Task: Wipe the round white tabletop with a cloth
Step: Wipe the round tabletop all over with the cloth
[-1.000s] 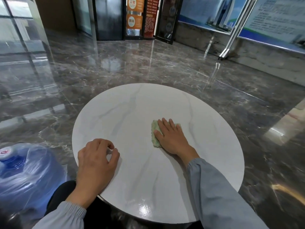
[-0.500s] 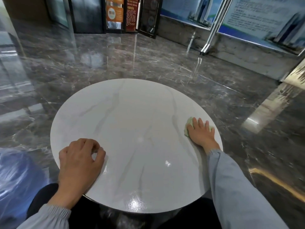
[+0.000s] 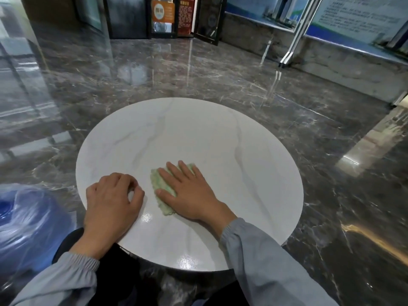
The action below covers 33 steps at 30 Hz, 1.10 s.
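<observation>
Head view: round white tabletop [image 3: 198, 129] with faint grey veins, standing on glossy dark marble floor [image 3: 220, 69]. Right hand [image 3: 189, 193] flat and open, fingers spread, pressing a pale green cloth [image 3: 160, 184] against the near middle of the top; cloth edges showing left of and beyond the fingers. Left hand [image 3: 111, 203] near the table's near-left rim, fingers loosely curled, holding nothing, just beside the cloth. Blue water jug [image 3: 24, 219] blurred at lower left.

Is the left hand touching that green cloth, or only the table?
Apart. The head view shows bare white tabletop between the left hand and the green cloth, which lies under the right hand.
</observation>
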Tool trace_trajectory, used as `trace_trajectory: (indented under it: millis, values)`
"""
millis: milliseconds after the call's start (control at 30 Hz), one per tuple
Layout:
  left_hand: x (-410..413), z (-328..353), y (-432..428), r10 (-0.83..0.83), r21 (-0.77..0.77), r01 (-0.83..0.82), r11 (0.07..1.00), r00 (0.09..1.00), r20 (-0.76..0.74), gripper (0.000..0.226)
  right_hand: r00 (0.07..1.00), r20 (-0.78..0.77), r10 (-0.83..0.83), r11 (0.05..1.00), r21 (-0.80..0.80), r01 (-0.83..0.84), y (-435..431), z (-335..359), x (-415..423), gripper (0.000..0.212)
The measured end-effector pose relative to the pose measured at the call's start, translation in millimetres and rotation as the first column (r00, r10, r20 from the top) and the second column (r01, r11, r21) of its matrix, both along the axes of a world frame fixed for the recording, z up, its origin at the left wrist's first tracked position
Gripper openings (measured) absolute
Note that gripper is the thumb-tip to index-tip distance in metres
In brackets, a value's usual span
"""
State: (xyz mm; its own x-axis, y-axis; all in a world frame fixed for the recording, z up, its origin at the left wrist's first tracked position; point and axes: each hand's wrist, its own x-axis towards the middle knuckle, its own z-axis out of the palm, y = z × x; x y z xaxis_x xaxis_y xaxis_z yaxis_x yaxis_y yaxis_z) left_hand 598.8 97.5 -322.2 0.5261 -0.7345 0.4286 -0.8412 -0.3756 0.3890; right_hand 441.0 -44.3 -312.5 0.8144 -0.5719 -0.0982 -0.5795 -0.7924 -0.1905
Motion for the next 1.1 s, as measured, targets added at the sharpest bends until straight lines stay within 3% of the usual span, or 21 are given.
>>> trace_trajectory:
  millis: [67, 167, 300, 467, 567, 733, 867, 1000, 1100]
  values:
    - [0.1, 1.9, 0.1, -0.002, 0.005, 0.002, 1.000, 1.000, -0.013, 0.023, 0.999, 0.006, -0.051, 0.999, -0.003, 0.051, -20.8, 3.9, -21.1, 0.068]
    - [1.4, 1.4, -1.3, -0.013, 0.013, 0.013, 1.000, 1.000, -0.013, 0.023, 0.967, -0.009, -0.255, 0.967, 0.002, 0.255, -66.0, 5.2, -76.7, 0.066]
    - [-1.1, 2.8, -1.1, -0.006, 0.022, 0.006, 1.000, 1.000, -0.014, 0.024, 0.814, -0.071, -0.576, 0.818, -0.039, 0.575, -129.7, 9.0, -179.1, 0.066]
    - [-2.1, 4.7, -2.4, 0.009, 0.027, -0.009, 1.000, 1.000, -0.028, 0.020, 0.678, -0.112, -0.726, 0.684, -0.020, 0.729, -146.9, 8.2, -207.7, 0.066]
    - [-1.0, 3.6, -2.9, 0.007, 0.021, -0.007, 1.000, 1.000, -0.016, 0.020, 0.745, -0.106, -0.659, 0.751, -0.024, 0.660, -120.1, 8.1, -163.8, 0.065]
    - [0.1, 2.3, -1.4, 0.009, 0.007, -0.008, 1.000, 0.999, -0.044, 0.011, 0.970, -0.093, -0.224, 0.973, -0.083, 0.216, -11.2, -2.3, -52.9, 0.076]
    - [-1.0, 5.1, -0.1, 0.017, 0.008, -0.016, 1.000, 0.998, -0.059, 0.018, 0.997, -0.034, 0.069, 0.996, -0.049, -0.071, 69.0, -6.0, -24.6, 0.070]
    - [-1.7, 7.1, 0.4, 0.025, 0.014, -0.024, 1.000, 0.998, -0.051, 0.015, 0.998, 0.015, 0.059, 0.998, -0.007, -0.059, 45.3, -2.5, -58.8, 0.070]
    - [-1.7, 7.2, 0.3, 0.020, 0.022, -0.019, 1.000, 0.999, -0.039, 0.008, 0.990, -0.041, -0.137, 0.990, -0.021, 0.136, -8.9, 4.1, -103.3, 0.077]
